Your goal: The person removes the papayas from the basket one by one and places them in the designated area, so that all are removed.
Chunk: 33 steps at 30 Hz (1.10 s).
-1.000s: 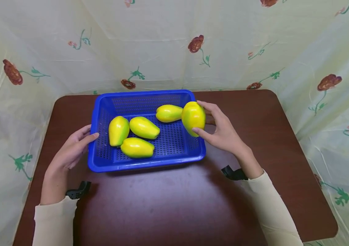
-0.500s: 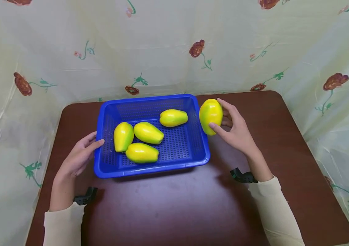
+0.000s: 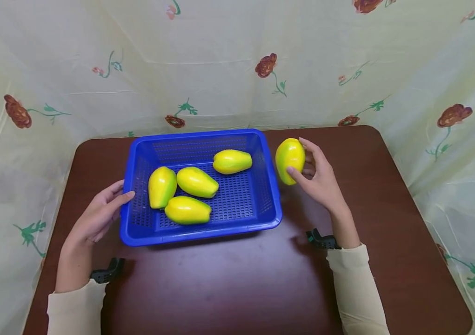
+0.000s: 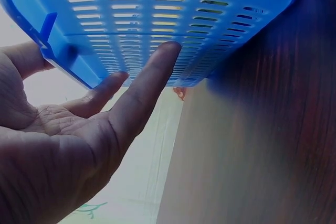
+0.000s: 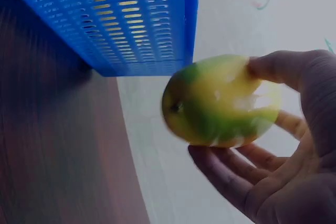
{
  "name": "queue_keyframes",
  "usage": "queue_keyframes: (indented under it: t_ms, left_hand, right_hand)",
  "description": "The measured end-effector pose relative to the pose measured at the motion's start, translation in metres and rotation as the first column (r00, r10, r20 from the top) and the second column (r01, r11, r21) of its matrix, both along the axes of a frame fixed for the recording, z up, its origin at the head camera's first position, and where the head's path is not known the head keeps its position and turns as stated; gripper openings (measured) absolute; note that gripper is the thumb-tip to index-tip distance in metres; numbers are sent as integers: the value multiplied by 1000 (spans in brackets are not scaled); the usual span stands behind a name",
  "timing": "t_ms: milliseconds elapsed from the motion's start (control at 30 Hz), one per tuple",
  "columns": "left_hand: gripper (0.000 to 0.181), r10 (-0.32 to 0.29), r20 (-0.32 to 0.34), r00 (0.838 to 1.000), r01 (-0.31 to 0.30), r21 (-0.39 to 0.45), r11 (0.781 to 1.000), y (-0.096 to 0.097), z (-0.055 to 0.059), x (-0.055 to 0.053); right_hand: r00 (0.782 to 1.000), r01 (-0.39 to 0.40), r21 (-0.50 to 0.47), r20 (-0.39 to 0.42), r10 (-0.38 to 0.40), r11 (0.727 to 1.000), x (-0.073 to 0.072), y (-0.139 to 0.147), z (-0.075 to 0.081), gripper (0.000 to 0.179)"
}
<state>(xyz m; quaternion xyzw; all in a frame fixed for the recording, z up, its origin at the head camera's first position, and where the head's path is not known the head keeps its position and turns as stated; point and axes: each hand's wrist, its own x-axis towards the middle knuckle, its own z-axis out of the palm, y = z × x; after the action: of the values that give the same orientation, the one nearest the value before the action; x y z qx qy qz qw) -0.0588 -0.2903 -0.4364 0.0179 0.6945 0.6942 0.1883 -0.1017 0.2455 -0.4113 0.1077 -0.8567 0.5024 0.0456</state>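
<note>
A blue plastic basket (image 3: 237,204) with slotted walls stands on the table. My left hand (image 3: 102,211) grips its left side, thumb over the rim; in the left wrist view two fingers (image 4: 142,95) lie along the slotted outer wall. Just beyond the basket's right side, my right hand (image 3: 318,174) holds a glossy yellow-green papaya (image 3: 289,160) above the table, thumb in front and fingers behind. In the right wrist view that papaya (image 5: 220,103) sits between thumb and fingertips, beside the basket (image 5: 126,24). Several similar papayas (image 3: 197,182) lie inside, most toward the left; one papaya (image 3: 232,161) is at the back right.
The dark brown table (image 3: 220,288) has rounded corners. A pale curtain (image 3: 220,70) with printed flowers hangs behind it and along both sides. Each wrist wears a black strap mount (image 3: 323,239).
My right hand has carried the papaya rightward from over the basket's right rim to outside it. My left hand keeps its grip on the basket. The head view has shifted slightly.
</note>
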Motion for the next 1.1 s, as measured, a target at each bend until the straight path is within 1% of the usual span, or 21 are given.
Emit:
queue_keyframes:
  t_ms: [200,400,567,633,733,833,1000,1100]
  left_hand:
    - [60,-16,7,1000,16,-12,1000,-1,2,-1]
    - [62,-17,3,1000,17,-34,999,0,3,-2]
    - [64,-18,15,1000,19,-67,998,-1,1,1]
    - [65,-17,16,1000,18,-86,996,0,1,3]
    - [66,-18,1,1000,18,-113,993,4,1,2]
    - [66,-26,-17,1000,24,-119,993,7,2,1]
    - [64,-19,-30,999,16,-103,995,6,3,0]
    - [63,-5,-22,1000,3,-91,996,2,4,2]
  right_hand:
    - [1000,12,100,24,-15,995,-3,-3,-7,77]
    - [999,1,149,42,-7,989,-6,-7,-13,79]
    - [999,-1,209,53,-10,978,-4,-9,-26,80]
    - [998,-5,233,55,-9,972,-2,-9,-29,80]
    - [999,-11,259,51,-3,966,-4,-9,-27,78]
    - [999,-6,290,45,-7,957,-6,-8,-27,76]
    - [997,10,370,61,-36,929,-7,-9,-28,75]
    - [997,11,392,68,-41,920,-8,-11,-28,75]
